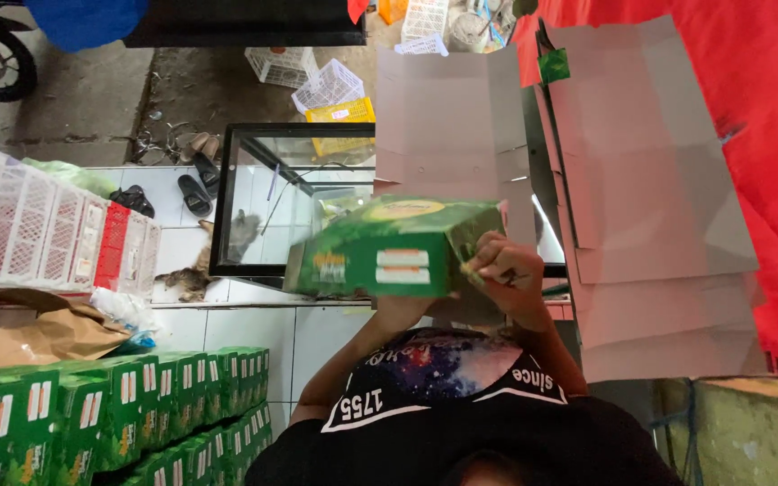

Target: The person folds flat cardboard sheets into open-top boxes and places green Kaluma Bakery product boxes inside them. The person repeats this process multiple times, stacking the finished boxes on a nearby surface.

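Note:
I hold a green carton with white and orange labels up in front of my chest. It is tilted and blurred. My right hand grips its right end, fingers curled over the open flap. My left hand is mostly hidden under the carton's bottom, with only the wrist and forearm showing, and it seems to support the carton from below. My black printed shirt fills the bottom of the view.
Stacks of matching green cartons stand at lower left, with crumpled brown paper and white and red plastic crates above them. A glass tank sits ahead. Flat grey cardboard sheets lean at right against red cloth. Sandals and a cat are on the tiled floor.

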